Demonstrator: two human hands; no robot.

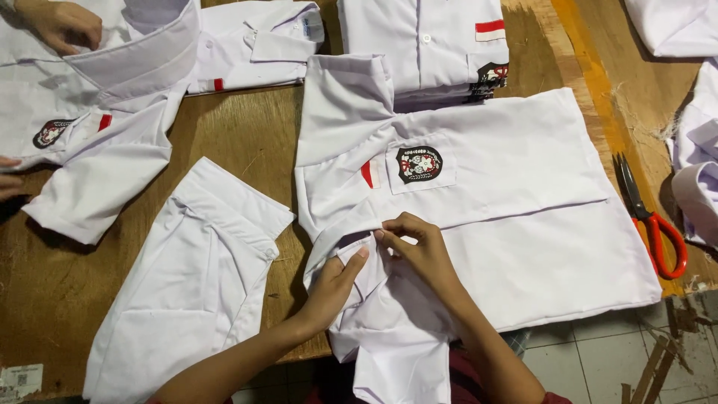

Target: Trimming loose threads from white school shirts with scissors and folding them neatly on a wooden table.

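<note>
I am noting a white shirt (516,224) lying on the wooden table (247,135), collar toward the far side, badge pocket (420,166) facing up. I am judging the folding partly done: the body is lying flat and squared on the right, with one long crease running across it, while the near-left sleeve and hem are bunching loosely and hanging over the table's near edge. That corner is what I am reading as left to do.

The left hand (335,288) is reaching in from below, palm down, thumb extended up onto the gathered cloth, fingers tucking beneath a fold. The right hand (419,251) is crossing above it, fingers curled, pinching a small pleat of the same cloth just under the pocket. Both hands are touching each other.

A folded stack (426,45) is sitting beyond the collar; another shirt (194,277) is lying flat to the left. Red-handled scissors (651,217) are resting well to the right. Another person's hands (60,22) are working on a shirt at the far left
</note>
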